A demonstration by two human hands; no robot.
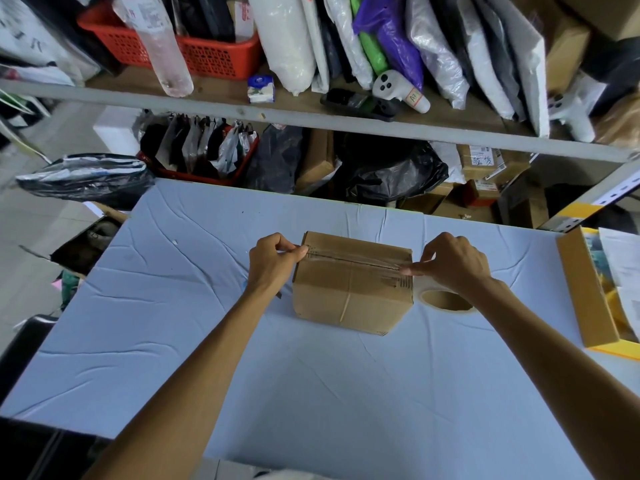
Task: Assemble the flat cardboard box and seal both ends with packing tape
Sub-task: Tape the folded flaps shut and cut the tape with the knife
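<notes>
On the blue-clothed table [311,393] the cardboard box [353,296] stands assembled at the middle, and 2 bare arms reach to its top. The left hand [273,263], fingers curled, pinches the end of a strip of clear tape [353,259] at the box's left top edge, while the right hand [453,261] pinches the strip at the right edge with thumb and forefinger, the tape lying along the top seam. The tape roll [446,299] lies flat just right of the box under the right wrist, and beyond the table a metal shelf [311,119] carries a red basket [214,57].
</notes>
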